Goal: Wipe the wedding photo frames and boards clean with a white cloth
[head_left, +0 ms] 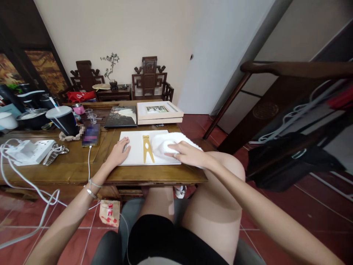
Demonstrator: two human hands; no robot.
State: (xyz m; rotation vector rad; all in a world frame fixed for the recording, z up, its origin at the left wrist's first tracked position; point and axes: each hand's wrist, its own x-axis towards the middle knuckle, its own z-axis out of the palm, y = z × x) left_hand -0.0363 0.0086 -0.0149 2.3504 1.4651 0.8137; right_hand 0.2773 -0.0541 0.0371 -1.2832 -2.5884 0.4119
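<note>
A white board (pixel 132 147) lies near the front edge of the wooden table. On its middle rests a flat yellow cat-shaped cutout (pixel 148 150) with two long legs and a hole in its body. My left hand (pixel 120 151) lies on the board's left edge, thumb and fingers apart. To the right of the cutout, a fluffy white cloth (pixel 159 141) covers the board's right side and reaches past it. My right hand (pixel 189 152) closes its fingers on a bunched part of this cloth. The cloth hides that end of the board.
Behind the board are a dark picture panel (pixel 120 116) and stacked pale frames (pixel 160 112). At left stand a black cup (pixel 64 121), a phone (pixel 91 135) on its cable and a white power strip (pixel 34 151) with loose cords. A dark wooden rack (pixel 275 70) is at right.
</note>
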